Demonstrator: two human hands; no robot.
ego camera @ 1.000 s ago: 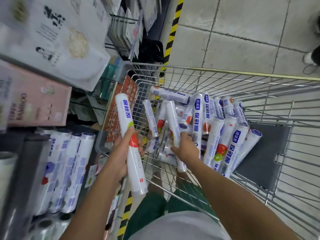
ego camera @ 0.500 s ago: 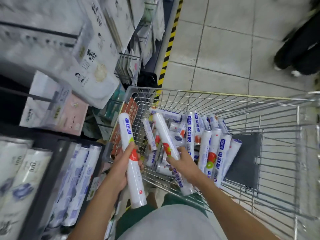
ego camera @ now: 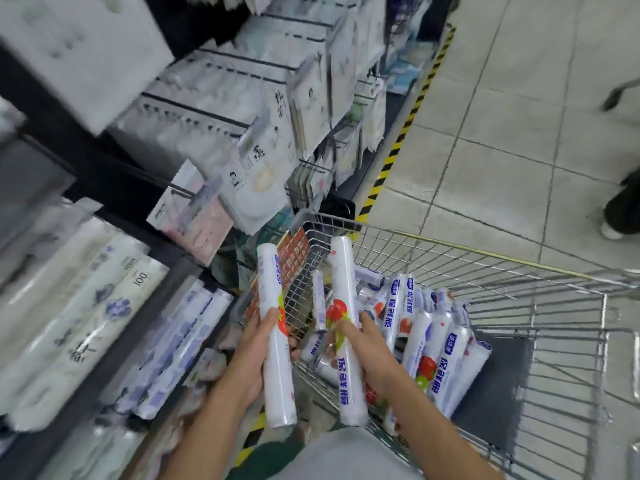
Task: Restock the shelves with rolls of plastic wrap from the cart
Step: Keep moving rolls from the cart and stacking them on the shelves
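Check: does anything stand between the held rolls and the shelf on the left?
Nothing visible blocks the left roll: the left hand holds it by the cart, beside the shelved rolls. The right roll, in the right hand, is over the cart, so the left hand and its roll lie between it and the shelf.

The first roll (ego camera: 275, 341), white with blue words and red fruit, stands tilted in the left hand (ego camera: 252, 355). The second roll (ego camera: 346, 306) is in the right hand (ego camera: 370, 355). A pile of rolls (ego camera: 443, 351) lies in the wire cart (ego camera: 485, 253).
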